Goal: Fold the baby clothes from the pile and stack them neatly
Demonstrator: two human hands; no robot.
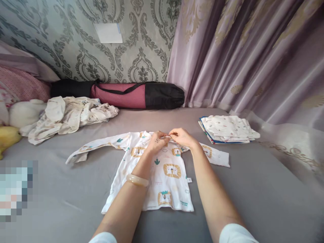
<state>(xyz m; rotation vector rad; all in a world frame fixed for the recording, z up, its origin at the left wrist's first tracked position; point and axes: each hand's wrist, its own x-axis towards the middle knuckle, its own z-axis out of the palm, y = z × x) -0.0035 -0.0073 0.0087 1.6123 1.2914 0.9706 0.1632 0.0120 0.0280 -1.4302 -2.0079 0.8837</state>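
A small white long-sleeved shirt (pixel 152 168) printed with lion faces and green leaves lies spread on the grey sheet, its hem toward me. Both sleeves stretch outward; the left one is bent and rumpled at the cuff. At the neckline, my left hand (pixel 159 141) has its fingers closed on the collar edge. Close beside it, my right hand (pixel 183 137) pinches the shirt near the right shoulder end of the collar. The fingertips almost meet, and the bit of cloth between them is partly hidden. A pale bangle (pixel 137 180) circles my left wrist.
Folded clothes (pixel 227 128) are stacked at the right near the curtain (pixel 202 50). A loose heap of light clothes (pixel 73 116) lies at the left, beside a white plush toy (pixel 25 113) and a yellow one (pixel 8 138). A rolled mat (pixel 121 96) in a black-ended bag rests along the wall.
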